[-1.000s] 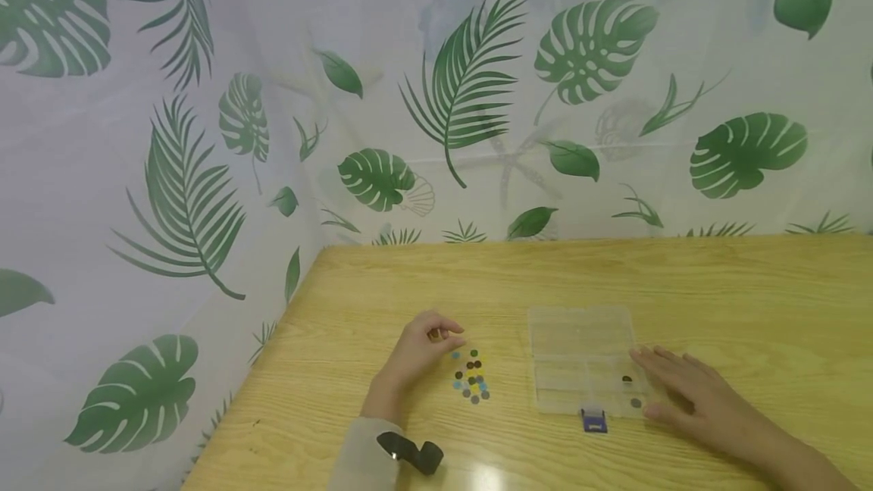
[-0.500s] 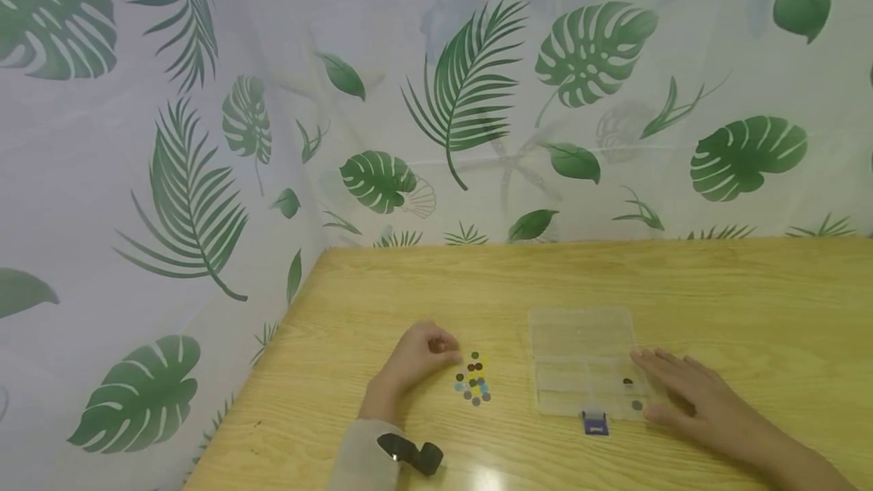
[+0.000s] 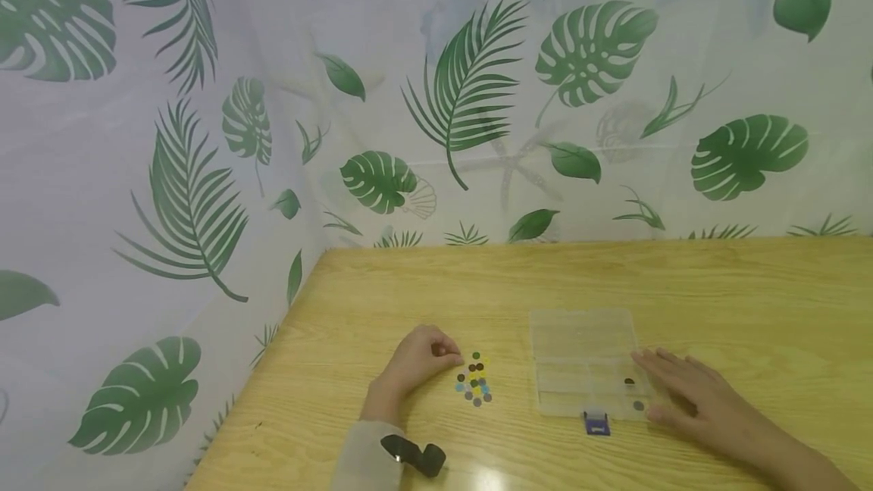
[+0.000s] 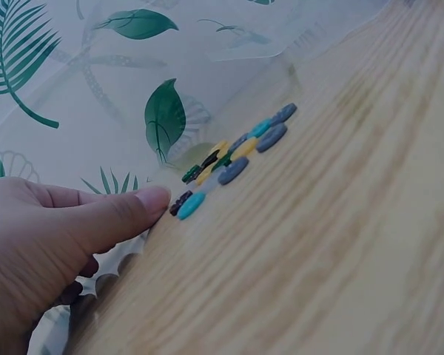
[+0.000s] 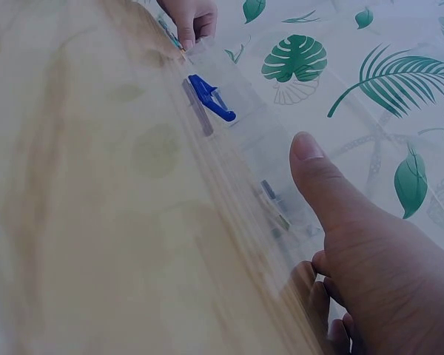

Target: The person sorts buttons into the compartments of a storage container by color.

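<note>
In the head view my left hand (image 3: 417,358) reaches down at the far-left edge of a small group of round buttons (image 3: 477,402). Its thumb and index finger meet where a light blue button lay, and that button is hidden under the fingertips. Black, yellow, green, grey and blue buttons (image 4: 233,171) lie just past the thumb in the left wrist view. My right hand (image 3: 702,400), fingers extended, rests along the right side of a clear plastic compartment box (image 3: 562,336). A black button (image 3: 629,381) and a grey button (image 3: 638,405) lie in its front right compartment.
The box has a blue latch (image 3: 597,424) at its front edge. A wood-grain table (image 3: 491,279) carries everything. Leaf-patterned cloth (image 3: 477,195) hangs behind it and on the left. A black strap mount (image 3: 412,455) sits on my left sleeve.
My left hand has lowered slightly, and its thumb and index finger have closed over the light blue button, now out of sight. My right hand stays at the box.
</note>
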Demonstrator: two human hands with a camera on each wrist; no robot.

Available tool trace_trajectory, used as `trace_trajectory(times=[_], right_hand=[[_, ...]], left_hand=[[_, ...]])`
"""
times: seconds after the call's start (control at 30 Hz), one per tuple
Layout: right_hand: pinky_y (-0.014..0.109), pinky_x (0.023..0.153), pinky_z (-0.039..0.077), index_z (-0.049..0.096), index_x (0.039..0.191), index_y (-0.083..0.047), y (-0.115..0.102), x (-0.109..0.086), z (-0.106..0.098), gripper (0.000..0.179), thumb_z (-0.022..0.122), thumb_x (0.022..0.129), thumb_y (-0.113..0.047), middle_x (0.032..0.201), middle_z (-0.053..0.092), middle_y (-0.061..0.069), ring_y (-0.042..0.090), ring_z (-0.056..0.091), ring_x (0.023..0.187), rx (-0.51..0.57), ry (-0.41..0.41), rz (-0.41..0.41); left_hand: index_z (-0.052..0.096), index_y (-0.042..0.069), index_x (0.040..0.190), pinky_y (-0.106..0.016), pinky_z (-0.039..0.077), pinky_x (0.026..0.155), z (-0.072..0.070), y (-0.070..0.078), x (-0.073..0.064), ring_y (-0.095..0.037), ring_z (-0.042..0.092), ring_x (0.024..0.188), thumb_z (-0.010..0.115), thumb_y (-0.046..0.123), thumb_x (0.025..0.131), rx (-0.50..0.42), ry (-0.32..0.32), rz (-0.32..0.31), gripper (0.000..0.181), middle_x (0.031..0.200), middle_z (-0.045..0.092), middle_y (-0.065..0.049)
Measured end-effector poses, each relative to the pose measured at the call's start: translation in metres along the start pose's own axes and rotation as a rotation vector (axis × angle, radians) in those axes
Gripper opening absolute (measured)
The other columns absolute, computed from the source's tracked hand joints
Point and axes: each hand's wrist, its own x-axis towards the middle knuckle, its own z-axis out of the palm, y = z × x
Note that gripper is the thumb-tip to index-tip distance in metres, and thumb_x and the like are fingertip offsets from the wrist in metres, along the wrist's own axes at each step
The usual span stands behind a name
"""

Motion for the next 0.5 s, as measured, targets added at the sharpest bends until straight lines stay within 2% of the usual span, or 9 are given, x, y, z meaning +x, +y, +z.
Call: trace_trajectory(times=[0.23, 0.5], right_hand=[[0.008, 0.107, -0.002, 0.04, 0.144, -0.013, 0.0001, 0.001, -0.0004, 0.072, 0.073, 0.08, -0.02, 0.135, 0.05, 0.022, -0.015, 0.01, 0.135, 0.0, 0.009, -0.006], [0.008, 0.107, -0.002, 0.039, 0.144, -0.013, -0.0006, 0.0003, -0.0002, 0.072, 0.072, 0.081, -0.019, 0.139, 0.048, 0.015, -0.014, 0.01, 0.135, 0.009, 0.005, -0.003]], left_hand=[[0.072, 0.022, 0.081, -0.023, 0.041, 0.069, 0.0, 0.0032, -0.0013, -0.007, 0.046, 0.075, 0.074, 0.033, 0.081, 0.038, 0.013, 0.005, 0.011, 0.075, 0.055, 0.013], [0.073, 0.022, 0.082, -0.024, 0.041, 0.07, -0.0005, 0.0041, -0.0017, -0.009, 0.047, 0.077, 0.072, 0.033, 0.083, 0.008, 0.018, -0.034, 0.011, 0.077, 0.056, 0.012]])
